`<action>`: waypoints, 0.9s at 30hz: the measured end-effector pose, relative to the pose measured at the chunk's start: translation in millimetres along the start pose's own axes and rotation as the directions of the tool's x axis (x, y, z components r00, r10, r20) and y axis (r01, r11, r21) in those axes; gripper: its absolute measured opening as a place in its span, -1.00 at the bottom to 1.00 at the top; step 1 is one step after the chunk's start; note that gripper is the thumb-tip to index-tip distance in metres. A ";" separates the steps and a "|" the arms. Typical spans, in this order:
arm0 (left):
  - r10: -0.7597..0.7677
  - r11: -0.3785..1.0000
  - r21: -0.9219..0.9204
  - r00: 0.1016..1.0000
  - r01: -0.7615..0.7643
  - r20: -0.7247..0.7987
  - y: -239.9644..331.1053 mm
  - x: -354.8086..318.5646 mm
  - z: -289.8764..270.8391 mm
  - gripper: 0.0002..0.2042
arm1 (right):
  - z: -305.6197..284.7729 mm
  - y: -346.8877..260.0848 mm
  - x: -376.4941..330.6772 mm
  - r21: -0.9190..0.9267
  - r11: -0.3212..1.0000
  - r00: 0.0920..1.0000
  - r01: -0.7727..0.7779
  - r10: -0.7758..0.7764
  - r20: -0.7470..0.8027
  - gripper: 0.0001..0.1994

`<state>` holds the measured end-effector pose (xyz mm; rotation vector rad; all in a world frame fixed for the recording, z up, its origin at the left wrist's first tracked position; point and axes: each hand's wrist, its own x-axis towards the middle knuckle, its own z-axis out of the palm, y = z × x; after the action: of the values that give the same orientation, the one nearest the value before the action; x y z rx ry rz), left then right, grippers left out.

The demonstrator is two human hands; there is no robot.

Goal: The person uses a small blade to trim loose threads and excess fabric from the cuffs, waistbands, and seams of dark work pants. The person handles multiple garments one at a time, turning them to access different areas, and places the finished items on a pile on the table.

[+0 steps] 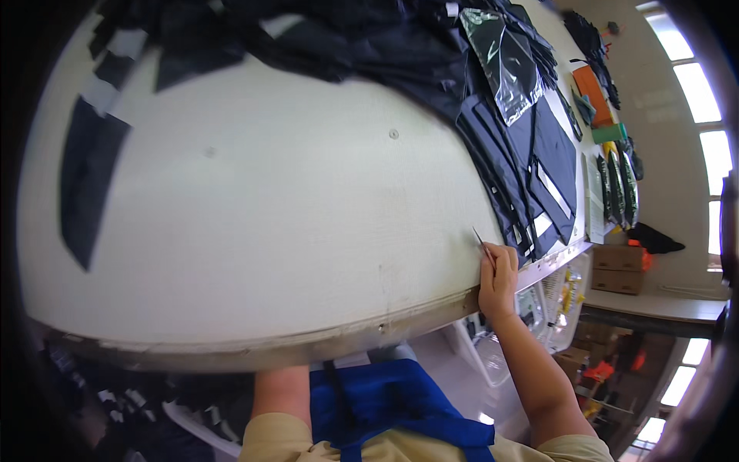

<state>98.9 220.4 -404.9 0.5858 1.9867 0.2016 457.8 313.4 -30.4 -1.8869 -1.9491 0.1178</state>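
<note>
My right hand (499,279) is closed around a thin, pointed metal tool (482,242) at the near right edge of the white table (292,223). The tool's tip points up and away over the tabletop; whether it is a blade or tweezers I cannot make out. Just right of that hand lies a stack of dark fabric pieces (512,169) with white labels or strips among them. My left forearm (282,393) goes under the table's front edge, which hides the left hand.
Dark cloth (339,38) is heaped along the far side, with a clear plastic bag (504,65) on top at the right. A dark strip (91,181) lies at the left. Below the table's right edge stands a white plastic basket (566,304). Cardboard boxes (618,269) sit farther right.
</note>
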 end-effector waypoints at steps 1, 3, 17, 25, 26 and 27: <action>0.010 1.000 0.013 1.000 -0.009 -0.025 -3.1 16.9 3.8 -0.47 | 3.2 2.7 -8.6 0.000 1.000 1.000 -0.026 0.026 -0.003 -0.81; -0.046 0.996 -0.077 0.993 0.037 -0.112 -21.7 27.1 19.1 -0.47 | 2.3 2.5 1.6 -0.012 0.999 0.998 0.040 -0.039 0.042 -0.82; -0.059 0.972 -0.237 0.972 0.004 -0.229 -33.9 43.8 43.9 -0.48 | -6.2 -33.9 126.0 -0.122 0.842 0.843 0.526 -0.496 0.207 -0.65; -0.015 0.973 -0.230 0.983 -0.028 -0.186 -26.2 13.0 34.1 -0.48 | 26.1 -50.8 233.8 -0.188 0.798 0.814 0.573 -0.527 0.243 -0.65; -0.016 0.972 -0.234 0.983 -0.028 -0.185 -26.1 6.3 33.1 -0.48 | 20.0 -67.4 222.7 -0.112 0.842 0.844 0.528 -0.506 0.175 -0.66; -0.019 0.971 -0.236 0.983 -0.025 -0.181 -25.1 2.0 31.2 -0.48 | 16.7 -78.1 213.1 -0.033 0.840 0.832 0.541 -0.529 0.164 -0.67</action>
<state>117.4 196.2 -431.0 0.4273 2.0982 0.5036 381.4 518.3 32.5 -1.3273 -2.5438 0.0133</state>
